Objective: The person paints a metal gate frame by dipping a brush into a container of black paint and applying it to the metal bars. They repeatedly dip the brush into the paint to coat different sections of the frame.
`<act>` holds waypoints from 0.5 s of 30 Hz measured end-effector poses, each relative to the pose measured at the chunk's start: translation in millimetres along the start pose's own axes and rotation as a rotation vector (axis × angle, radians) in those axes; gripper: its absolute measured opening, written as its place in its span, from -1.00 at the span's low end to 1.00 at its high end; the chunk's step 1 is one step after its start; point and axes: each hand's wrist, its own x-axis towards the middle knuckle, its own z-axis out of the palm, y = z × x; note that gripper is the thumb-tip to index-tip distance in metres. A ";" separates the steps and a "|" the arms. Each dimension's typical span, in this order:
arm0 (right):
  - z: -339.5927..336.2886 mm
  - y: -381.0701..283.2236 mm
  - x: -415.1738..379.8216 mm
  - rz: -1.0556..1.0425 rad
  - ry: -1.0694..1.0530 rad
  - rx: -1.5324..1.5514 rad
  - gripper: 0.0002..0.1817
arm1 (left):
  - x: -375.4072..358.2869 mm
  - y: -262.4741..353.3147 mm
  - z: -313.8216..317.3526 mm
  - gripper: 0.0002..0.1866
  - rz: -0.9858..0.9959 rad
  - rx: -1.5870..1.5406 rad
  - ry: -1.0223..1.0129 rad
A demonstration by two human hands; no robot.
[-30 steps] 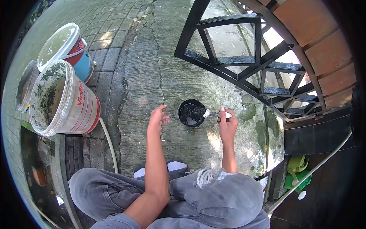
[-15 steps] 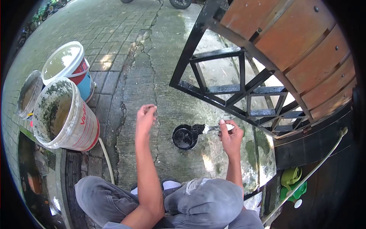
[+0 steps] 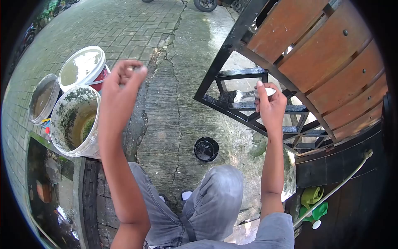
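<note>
A paintbrush (image 3: 248, 94) with a white handle and black-coated bristles is in my right hand (image 3: 271, 108), thumb pressed along the handle. Its bristles point left and overlap the black metal frame (image 3: 236, 106) of the bench-like piece, near its lower left corner. Wet-looking black paint shines on several of the bars. On the concrete below stands a small round tub (image 3: 206, 149) of black paint. My left hand (image 3: 123, 81) is raised at the left, its fingers loosely curled with nothing in them, overlapping the edge of the buckets in this view.
Orange-brown wooden slats (image 3: 323, 50) are bolted to the frame. At left stand a dirty bucket (image 3: 76, 120), a white-rimmed bucket (image 3: 83, 68) and a grey one (image 3: 43, 99). Green watering cans (image 3: 315, 203) and a pale hose (image 3: 336, 186) lie at lower right.
My right hand has lifted the paintbrush from the paint tub up and right to the metal frame. My left hand has moved up and left, and the view has shifted.
</note>
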 end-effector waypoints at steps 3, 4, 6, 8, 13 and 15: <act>11.8 -6.2 18.3 -0.053 0.027 0.038 -0.67 | -23.1 -71.5 2.8 -0.70 -0.109 0.082 -0.145; 15.8 -11.7 23.7 -0.059 0.043 0.048 -0.67 | -31.3 -93.6 5.6 -0.70 -0.121 0.141 -0.188; 21.9 -20.0 32.7 -0.074 0.057 0.050 -0.66 | -47.0 -116.0 7.9 -0.62 -0.295 0.350 -0.377; 28.1 -21.9 40.0 -0.108 0.083 0.030 -0.65 | -64.8 -136.6 8.8 -0.55 -0.210 0.569 -0.588; 40.3 -25.3 44.4 -0.165 0.108 0.018 -0.65 | -67.8 -149.6 18.3 -0.36 -0.194 0.534 -0.937; 42.4 -22.4 46.5 -0.182 0.122 0.019 -0.65 | -66.3 -139.3 20.0 -0.34 -0.191 0.528 -0.927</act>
